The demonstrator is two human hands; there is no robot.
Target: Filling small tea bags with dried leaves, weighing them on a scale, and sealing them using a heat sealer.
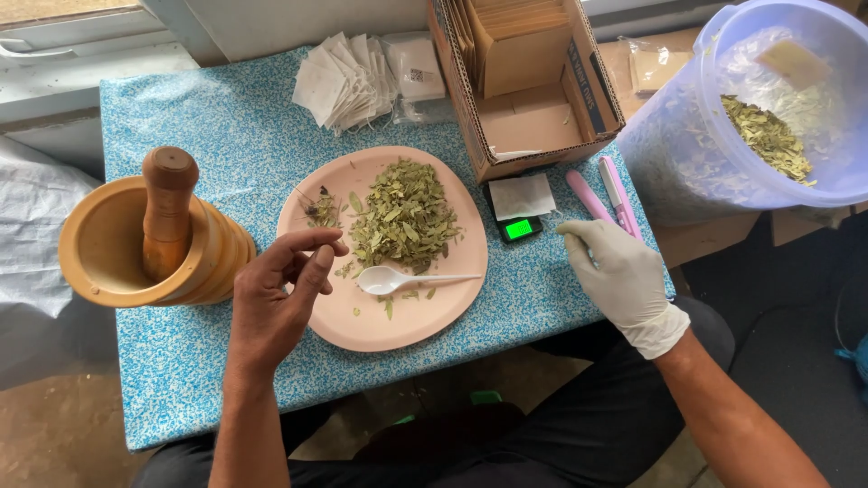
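My bare left hand hovers over the left edge of a pink plate, fingers loosely curled and holding nothing. On the plate lie a heap of dried green leaves, a small pile of stems and a white plastic spoon. My right hand, in a white glove, rests on the blue patterned table beside a small black scale with a lit green display. A white paper sachet sits on the scale. The gloved hand is empty, fingers bent downward.
A wooden mortar with its pestle stands at the left. A stack of white sachets and a cardboard box of brown envelopes lie at the back. A pink sealer tool lies near the scale. A translucent tub of leaves stands right.
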